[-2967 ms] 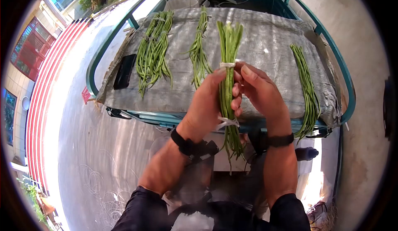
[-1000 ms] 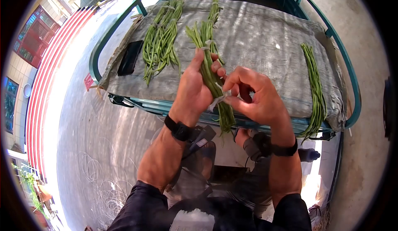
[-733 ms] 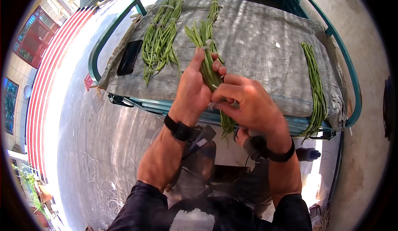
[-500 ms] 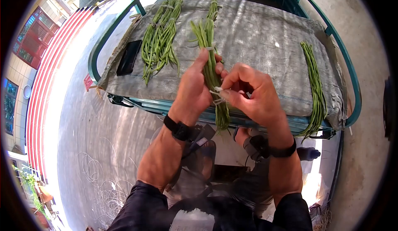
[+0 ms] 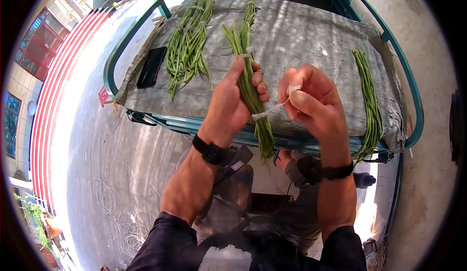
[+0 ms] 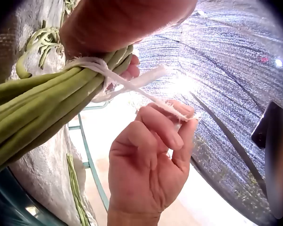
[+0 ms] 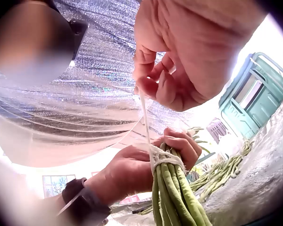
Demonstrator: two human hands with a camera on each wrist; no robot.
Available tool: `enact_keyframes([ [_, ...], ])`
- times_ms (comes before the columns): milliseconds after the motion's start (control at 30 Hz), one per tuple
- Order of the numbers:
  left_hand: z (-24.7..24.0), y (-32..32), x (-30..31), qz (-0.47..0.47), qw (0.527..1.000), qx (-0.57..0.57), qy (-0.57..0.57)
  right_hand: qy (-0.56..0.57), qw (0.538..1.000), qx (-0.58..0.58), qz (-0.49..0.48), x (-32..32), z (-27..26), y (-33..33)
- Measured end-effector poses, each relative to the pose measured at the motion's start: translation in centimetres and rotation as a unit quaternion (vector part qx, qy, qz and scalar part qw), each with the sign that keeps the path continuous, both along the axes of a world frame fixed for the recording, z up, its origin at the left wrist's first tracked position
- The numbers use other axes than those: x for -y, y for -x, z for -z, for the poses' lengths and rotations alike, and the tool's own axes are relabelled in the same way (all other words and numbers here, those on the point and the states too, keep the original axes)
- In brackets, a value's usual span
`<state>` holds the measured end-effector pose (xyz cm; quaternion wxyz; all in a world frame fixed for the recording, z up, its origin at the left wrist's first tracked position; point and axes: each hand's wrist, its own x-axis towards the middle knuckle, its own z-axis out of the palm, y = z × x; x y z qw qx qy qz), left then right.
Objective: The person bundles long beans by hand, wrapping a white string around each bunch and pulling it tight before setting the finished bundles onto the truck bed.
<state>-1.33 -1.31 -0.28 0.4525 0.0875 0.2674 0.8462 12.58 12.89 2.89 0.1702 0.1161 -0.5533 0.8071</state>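
Head view: the bean bundle is in the left hand, fingers curled round it, over the near edge of the grey sheet. Its long axis slants from upper left to lower right. The right hand pinches the white tie. Left wrist view alone clearly shows a second, loose tail; whether it is knotted, I cannot quite tell.

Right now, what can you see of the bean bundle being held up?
The bean bundle is a sheaf of long, slim green beans, slanting across the cart's near edge in the head view. An upper tie and a lower tie, both whitish and the lower a soft-looking strip, circle it. The left grip holds it between them; the right grip pinches the lower tie's outstretched end.
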Motion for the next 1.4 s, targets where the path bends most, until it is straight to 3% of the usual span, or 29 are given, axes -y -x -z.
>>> enact_keyframes([
  [100, 0.3, 0.3, 0.1, 0.005, 0.999, 0.011, -0.03, -0.074, 0.994, 0.014, -0.075, -0.8, -0.3, -0.3],
  [200, 0.2, 0.3, 0.0, -0.002, 0.999, 0.007, -0.05, -0.035, 0.996, 0.069, -0.039, 0.0, -1.4, -0.9],
  [300, -0.2, 0.3, 0.4, 0.023, 0.996, 0.021, -0.086, -0.241, 0.967, 0.076, 0.027, -1.6, 0.1, -0.1],
  [400, -0.1, 0.5, 0.3, 0.027, 0.993, 0.028, -0.111, -0.403, 0.908, 0.085, 0.074, -0.9, 0.3, 0.3],
  [700, 0.3, 0.9, 0.4, 0.034, 0.99, 0.049, -0.131, -0.373, 0.924, 0.075, 0.045, -0.2, 0.6, 0.8],
  [900, 0.3, 0.9, 0.6, 0.028, 0.989, 0.041, -0.139, -0.423, 0.902, 0.05, 0.069, -0.3, 1.5, 1.3],
  [1000, 0.0, 0.7, 0.6, 0.018, 0.991, 0.041, -0.125, -0.256, 0.96, 0.103, 0.046, 0.3, 2.0, 1.2],
  [1400, -1.2, 0.1, 0.9, 0.056, 0.985, -0.021, -0.161, -0.078, 0.978, 0.185, 0.054, -0.3, 2.9, 2.0],
])
